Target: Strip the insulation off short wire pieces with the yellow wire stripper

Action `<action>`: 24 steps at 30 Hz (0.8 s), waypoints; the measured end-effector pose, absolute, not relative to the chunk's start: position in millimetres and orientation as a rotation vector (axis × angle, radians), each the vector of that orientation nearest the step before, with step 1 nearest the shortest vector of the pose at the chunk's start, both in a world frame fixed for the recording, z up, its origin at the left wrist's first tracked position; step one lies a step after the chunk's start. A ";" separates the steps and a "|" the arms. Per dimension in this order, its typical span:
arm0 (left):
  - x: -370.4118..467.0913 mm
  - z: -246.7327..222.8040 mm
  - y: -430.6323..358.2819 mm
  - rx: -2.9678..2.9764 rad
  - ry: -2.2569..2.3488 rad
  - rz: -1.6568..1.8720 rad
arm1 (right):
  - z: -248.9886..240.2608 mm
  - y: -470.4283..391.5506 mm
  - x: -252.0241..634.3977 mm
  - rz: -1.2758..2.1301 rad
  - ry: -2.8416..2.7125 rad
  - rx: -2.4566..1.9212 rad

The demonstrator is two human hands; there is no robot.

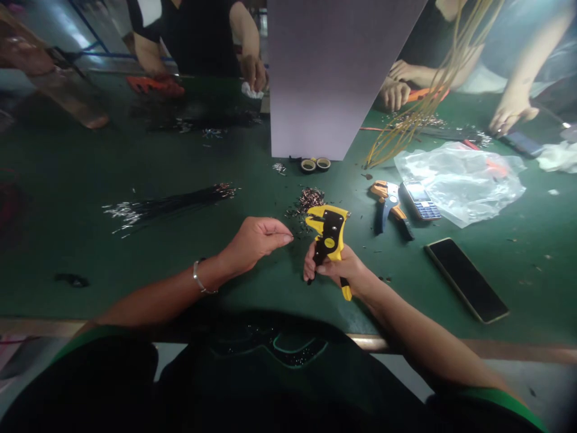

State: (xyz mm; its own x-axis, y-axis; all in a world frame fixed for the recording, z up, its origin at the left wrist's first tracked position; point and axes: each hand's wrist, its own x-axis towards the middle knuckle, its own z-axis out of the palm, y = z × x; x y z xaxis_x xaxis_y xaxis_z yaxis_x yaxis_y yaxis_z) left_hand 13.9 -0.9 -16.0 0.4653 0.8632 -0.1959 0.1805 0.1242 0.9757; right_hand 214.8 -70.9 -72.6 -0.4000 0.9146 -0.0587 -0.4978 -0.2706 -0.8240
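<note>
Green table [148, 258] spreads beneath my hands. My right grip [343, 264] is wrapped around the handles of a yellow-and-black wire stripper [332, 231], its head pointing away from me. My left grip [255, 242] is pinched closed beside it; whether it holds anything, I cannot tell. Black wires [175, 204] lie beyond and left of the left grip; a smartphone [467, 280] lies right of the right one.
</note>
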 end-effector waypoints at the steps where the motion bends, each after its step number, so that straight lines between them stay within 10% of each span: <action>1: 12.7 -15.4 1.0 1.368 1.000 0.665 | -73.2 -71.1 214.5 1.859 -0.934 -0.663; 24: 4.3 -27.0 18.3 1.341 0.862 0.653 | -65.0 -72.7 214.3 2.065 -0.965 -0.474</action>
State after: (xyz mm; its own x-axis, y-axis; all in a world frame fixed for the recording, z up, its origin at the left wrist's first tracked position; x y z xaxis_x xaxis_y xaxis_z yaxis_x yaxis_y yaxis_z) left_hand 4.3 18.3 -27.0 0.5466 0.8230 -0.1546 0.0737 0.1367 0.9879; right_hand 214.3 -72.7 -65.0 -0.6171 0.7868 -0.0039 -0.5019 -0.3974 -0.7683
